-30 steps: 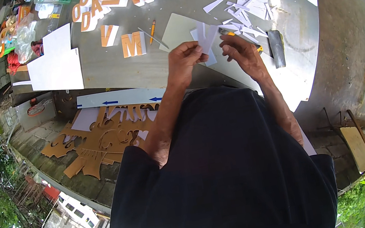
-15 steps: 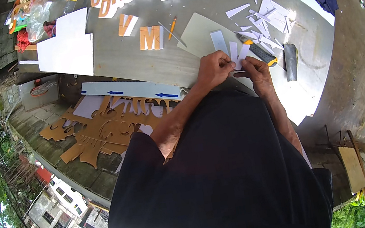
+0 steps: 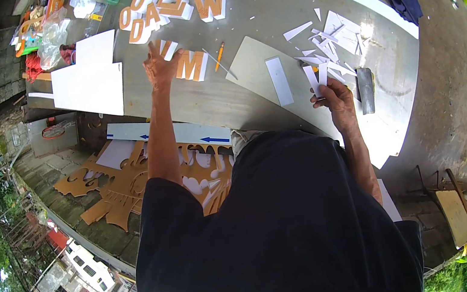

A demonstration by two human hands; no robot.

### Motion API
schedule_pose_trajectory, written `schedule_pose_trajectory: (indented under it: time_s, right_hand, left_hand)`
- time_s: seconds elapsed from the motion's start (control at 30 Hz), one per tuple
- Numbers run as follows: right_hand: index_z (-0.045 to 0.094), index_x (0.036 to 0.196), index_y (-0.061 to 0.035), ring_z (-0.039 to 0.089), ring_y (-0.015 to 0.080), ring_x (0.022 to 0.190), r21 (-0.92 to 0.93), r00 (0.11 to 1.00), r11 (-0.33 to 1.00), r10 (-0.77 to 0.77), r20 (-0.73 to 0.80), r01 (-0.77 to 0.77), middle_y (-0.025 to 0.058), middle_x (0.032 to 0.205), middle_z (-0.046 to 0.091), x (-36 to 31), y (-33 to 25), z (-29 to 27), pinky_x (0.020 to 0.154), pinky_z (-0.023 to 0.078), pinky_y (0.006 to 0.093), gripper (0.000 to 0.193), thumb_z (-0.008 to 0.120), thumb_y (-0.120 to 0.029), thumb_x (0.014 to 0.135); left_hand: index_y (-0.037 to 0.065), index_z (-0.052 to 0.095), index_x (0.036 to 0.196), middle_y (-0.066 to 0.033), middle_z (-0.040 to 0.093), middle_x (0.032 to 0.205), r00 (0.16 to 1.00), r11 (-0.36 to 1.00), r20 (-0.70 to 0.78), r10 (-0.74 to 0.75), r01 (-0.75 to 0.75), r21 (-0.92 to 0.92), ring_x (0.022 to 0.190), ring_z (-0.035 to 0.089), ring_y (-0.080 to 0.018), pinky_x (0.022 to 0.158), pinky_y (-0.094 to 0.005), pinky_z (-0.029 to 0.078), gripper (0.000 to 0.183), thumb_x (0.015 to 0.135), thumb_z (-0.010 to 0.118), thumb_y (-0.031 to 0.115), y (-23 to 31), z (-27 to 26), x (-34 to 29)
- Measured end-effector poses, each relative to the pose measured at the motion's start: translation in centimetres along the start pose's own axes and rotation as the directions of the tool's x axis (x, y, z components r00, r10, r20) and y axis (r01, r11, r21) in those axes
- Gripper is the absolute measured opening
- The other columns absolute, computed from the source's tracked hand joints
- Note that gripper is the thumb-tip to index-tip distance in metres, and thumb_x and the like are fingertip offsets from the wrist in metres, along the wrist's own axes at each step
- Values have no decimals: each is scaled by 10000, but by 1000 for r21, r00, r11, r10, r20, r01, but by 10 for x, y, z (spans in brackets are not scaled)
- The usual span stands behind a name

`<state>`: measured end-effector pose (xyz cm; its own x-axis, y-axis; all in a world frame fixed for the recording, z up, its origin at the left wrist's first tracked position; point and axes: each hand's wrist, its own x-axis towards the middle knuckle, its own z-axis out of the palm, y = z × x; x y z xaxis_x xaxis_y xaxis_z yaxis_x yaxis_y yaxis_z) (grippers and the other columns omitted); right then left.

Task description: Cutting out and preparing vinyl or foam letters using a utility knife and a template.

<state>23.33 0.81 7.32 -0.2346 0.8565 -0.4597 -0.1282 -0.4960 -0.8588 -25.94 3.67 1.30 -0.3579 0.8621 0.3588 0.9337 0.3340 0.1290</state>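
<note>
A big grey surface (image 3: 262, 16) fills the top of the frame, and brown cut-out boards (image 3: 109, 199) lie below it, at the left. The left hand (image 3: 163, 68), above and left of the middle, has its fingers spread over a brown-faced letter block (image 3: 169, 50); I cannot tell if they touch it. A second letter block (image 3: 192, 65) sits just beside that hand. The right hand (image 3: 332, 93), right of the middle, pinches white strips (image 3: 312, 79) by their low ends, maybe so the tops stick out free. I cannot tell if they are joined. A lone white piece (image 3: 279, 82) lies flat on a pale board (image 3: 249, 64), perhaps to be easy to reach. White scraps (image 3: 324, 46) lie at the upper right, maybe to leave the board some room.
</note>
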Motion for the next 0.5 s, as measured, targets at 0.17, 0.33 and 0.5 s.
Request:
schedule_pose_trajectory:
  time_s: [0.17, 0.33, 0.5]
  right_hand:
    - [665, 1194, 40, 698, 166, 757, -67, 997, 995, -73, 23, 74, 104, 949, 714, 8, -15, 7, 670, 567, 304, 284, 624, -163, 1001]
    - [652, 1148, 63, 701, 198, 755, -118, 997, 990, -83, 6, 83, 137, 946, 709, 8, -19, 0, 686, 572, 322, 301, 617, -195, 997]
    - [629, 1211, 81, 696, 208, 710, -145, 999, 989, -41, -22, 38, 161, 960, 709, 12, -24, -2, 648, 576, 319, 343, 623, -165, 972]
  left_hand:
    - [26, 450, 1474, -253, 704, 1145, 980, 879, 186, -63, 143, -454, 1065, 688, -407, 889, -470, 555, 966, 715, 898, 421, -24, 18, 10]
    - [98, 497, 1474, -262, 704, 1133, 989, 945, 135, -61, 101, -310, 1024, 693, -427, 874, -457, 551, 854, 723, 888, 212, -11, 12, 10]
    - [63, 480, 1491, -167, 733, 1122, 952, 670, 72, -297, 262, -695, 987, 720, -357, 874, -432, 562, 726, 844, 804, 121, -13, -19, 6]
